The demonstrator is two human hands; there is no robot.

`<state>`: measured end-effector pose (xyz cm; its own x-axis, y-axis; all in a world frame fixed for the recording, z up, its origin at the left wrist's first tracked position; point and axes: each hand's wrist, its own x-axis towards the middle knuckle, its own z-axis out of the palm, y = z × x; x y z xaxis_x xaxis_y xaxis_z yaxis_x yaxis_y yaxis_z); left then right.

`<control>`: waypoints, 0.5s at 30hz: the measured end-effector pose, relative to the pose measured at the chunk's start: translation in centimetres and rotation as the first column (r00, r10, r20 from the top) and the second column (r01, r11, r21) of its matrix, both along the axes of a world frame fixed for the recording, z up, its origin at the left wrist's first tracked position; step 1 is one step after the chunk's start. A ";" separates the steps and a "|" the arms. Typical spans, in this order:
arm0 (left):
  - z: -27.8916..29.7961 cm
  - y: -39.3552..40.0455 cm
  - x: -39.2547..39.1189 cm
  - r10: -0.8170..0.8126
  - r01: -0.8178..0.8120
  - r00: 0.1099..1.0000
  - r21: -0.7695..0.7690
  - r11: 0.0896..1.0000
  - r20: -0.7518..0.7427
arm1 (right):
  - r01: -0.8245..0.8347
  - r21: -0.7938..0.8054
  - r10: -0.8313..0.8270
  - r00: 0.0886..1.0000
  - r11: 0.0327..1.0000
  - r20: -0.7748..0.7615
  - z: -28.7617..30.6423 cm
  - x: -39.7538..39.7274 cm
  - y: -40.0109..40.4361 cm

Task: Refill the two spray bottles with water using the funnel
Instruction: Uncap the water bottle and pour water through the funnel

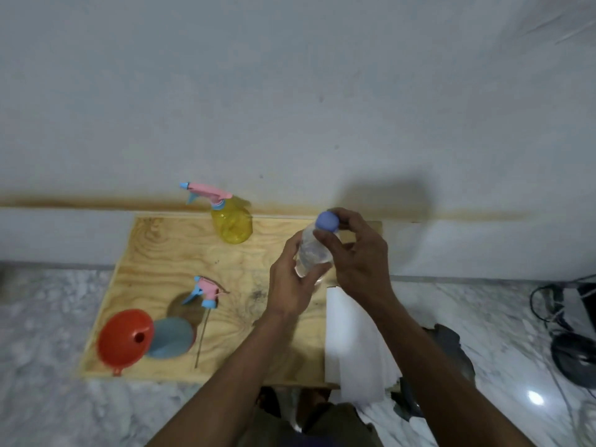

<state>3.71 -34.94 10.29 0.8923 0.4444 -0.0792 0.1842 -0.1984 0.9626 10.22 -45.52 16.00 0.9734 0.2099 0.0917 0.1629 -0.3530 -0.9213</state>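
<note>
Your left hand steadies the water bottle; your right hand pinches its blue cap, likely to unscrew it for pouring.

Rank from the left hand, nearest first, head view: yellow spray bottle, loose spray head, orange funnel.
From the left hand:
1. Loose spray head, just left of it.
2. Yellow spray bottle, back by the wall.
3. Orange funnel, front-left corner of the board.

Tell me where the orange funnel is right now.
In the head view the orange funnel sits at the near left corner of the wooden board, right beside the blue bottle, with the detached spray head just behind them.
</note>
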 end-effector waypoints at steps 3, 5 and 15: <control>0.2 1.5 -4.5 0.016 -0.016 1.000 -0.006 1.000 -0.025 | -0.049 0.019 0.049 0.998 0.999 -0.026 -0.1 -3.9 1.3; -0.3 2.5 -7.6 0.037 -0.036 0.999 0.030 0.999 -0.030 | -0.082 0.012 0.082 0.995 0.997 -0.050 -0.6 -6.6 2.1; -3.6 5.5 -16.9 0.080 -0.076 0.988 0.034 0.996 -0.130 | -0.157 -0.046 0.151 0.983 0.987 -0.102 -4.1 -16.3 5.3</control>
<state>-13.16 -29.42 6.71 0.8375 0.5162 -0.1790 0.3243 -0.2060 0.9232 -6.03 -40.21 11.92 0.9327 0.3601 -0.0176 0.1295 -0.3803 -0.9157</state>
